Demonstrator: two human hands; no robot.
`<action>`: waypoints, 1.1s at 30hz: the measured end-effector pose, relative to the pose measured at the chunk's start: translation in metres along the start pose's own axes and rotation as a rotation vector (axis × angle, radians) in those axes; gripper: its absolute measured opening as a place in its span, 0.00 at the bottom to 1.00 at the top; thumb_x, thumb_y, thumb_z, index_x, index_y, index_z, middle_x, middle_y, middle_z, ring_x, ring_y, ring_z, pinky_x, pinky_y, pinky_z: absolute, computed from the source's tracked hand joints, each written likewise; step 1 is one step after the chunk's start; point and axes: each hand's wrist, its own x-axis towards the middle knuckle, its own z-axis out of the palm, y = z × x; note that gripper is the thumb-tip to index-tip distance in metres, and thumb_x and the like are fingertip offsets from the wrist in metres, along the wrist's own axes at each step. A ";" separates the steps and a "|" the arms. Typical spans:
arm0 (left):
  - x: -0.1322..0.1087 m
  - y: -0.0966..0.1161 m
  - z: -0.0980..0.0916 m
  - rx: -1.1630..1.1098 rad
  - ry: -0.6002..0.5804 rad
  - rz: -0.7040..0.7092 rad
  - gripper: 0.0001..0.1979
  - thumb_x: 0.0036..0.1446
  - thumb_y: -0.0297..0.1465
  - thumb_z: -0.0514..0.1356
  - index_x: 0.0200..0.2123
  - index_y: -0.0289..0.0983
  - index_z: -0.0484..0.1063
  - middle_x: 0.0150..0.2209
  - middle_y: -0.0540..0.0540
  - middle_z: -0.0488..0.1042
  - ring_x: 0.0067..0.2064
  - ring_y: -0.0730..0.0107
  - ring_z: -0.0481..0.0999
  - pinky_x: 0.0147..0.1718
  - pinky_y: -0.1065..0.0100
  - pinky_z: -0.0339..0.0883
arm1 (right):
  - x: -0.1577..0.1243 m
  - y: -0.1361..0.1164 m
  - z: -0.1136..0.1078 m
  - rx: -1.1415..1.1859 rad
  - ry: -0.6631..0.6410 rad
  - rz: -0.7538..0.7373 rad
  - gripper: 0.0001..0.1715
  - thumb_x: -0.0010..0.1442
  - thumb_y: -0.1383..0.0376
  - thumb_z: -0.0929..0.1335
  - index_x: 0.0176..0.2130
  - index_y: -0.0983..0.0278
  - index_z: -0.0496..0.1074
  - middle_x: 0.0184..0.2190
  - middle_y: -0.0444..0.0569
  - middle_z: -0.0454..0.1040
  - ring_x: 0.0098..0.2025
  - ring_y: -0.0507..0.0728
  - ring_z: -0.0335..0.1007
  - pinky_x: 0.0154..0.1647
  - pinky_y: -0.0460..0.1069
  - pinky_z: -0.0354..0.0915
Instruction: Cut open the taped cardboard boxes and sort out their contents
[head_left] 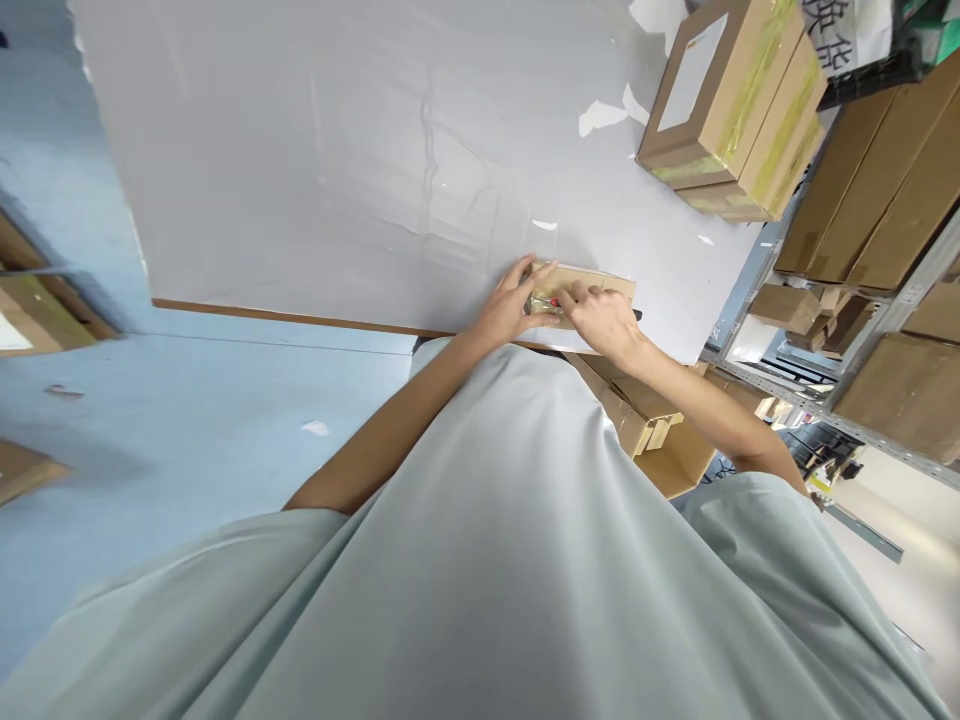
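A small brown cardboard box (619, 287) lies on the grey tabletop at its near edge, close against my body. My left hand (504, 308) grips the left end of this box, fingers along the far side and thumb on the near side. Over the box's top, my right hand (602, 318) is closed round a slim tool, probably a utility knife (638, 314). Its dark end sticks out to the right of the hand, and a red bit shows by the fingertips. Clear shiny tape or film shows between the hands; the tool's tip cannot be made out.
Taped cardboard cartons (739, 110) stand at the table's far right. White paper scraps (604, 115) lie on the grey tabletop (300, 150). A metal shelf (832, 385) with boxes is on the right. Below the table edge sits an open carton (675, 455). Blue floor (225, 420) extends left.
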 end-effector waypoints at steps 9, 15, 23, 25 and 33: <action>0.011 0.000 0.008 0.027 0.003 -0.021 0.53 0.56 0.56 0.79 0.80 0.60 0.63 0.83 0.44 0.56 0.83 0.37 0.59 0.80 0.41 0.58 | 0.000 0.011 0.019 0.056 0.087 0.019 0.28 0.80 0.72 0.56 0.66 0.70 0.77 0.57 0.68 0.82 0.52 0.67 0.83 0.45 0.54 0.69; 0.016 0.010 0.005 0.048 0.013 -0.061 0.55 0.53 0.58 0.80 0.79 0.62 0.63 0.82 0.46 0.58 0.82 0.34 0.61 0.80 0.38 0.60 | 0.001 0.027 0.033 0.154 0.137 -0.023 0.28 0.82 0.68 0.56 0.64 0.70 0.80 0.54 0.69 0.83 0.52 0.69 0.83 0.49 0.57 0.70; 0.016 0.029 -0.002 0.145 -0.019 -0.107 0.62 0.52 0.66 0.77 0.82 0.49 0.60 0.84 0.36 0.55 0.85 0.30 0.51 0.80 0.37 0.57 | 0.031 0.048 0.071 0.232 0.277 -0.117 0.35 0.85 0.51 0.54 0.66 0.65 0.80 0.50 0.65 0.84 0.58 0.74 0.80 0.55 0.63 0.71; 0.016 0.031 -0.003 0.139 -0.018 -0.118 0.63 0.52 0.67 0.76 0.83 0.48 0.60 0.84 0.35 0.54 0.85 0.31 0.53 0.79 0.37 0.59 | 0.025 0.065 0.088 0.232 0.276 -0.100 0.35 0.84 0.52 0.55 0.65 0.65 0.81 0.50 0.67 0.84 0.57 0.74 0.80 0.55 0.64 0.70; 0.023 0.029 0.009 0.094 -0.016 -0.138 0.65 0.49 0.68 0.77 0.82 0.47 0.61 0.83 0.37 0.56 0.80 0.33 0.63 0.77 0.36 0.66 | -0.035 0.146 0.140 0.159 0.173 0.073 0.31 0.83 0.64 0.56 0.56 0.66 0.86 0.49 0.68 0.85 0.52 0.71 0.81 0.49 0.59 0.66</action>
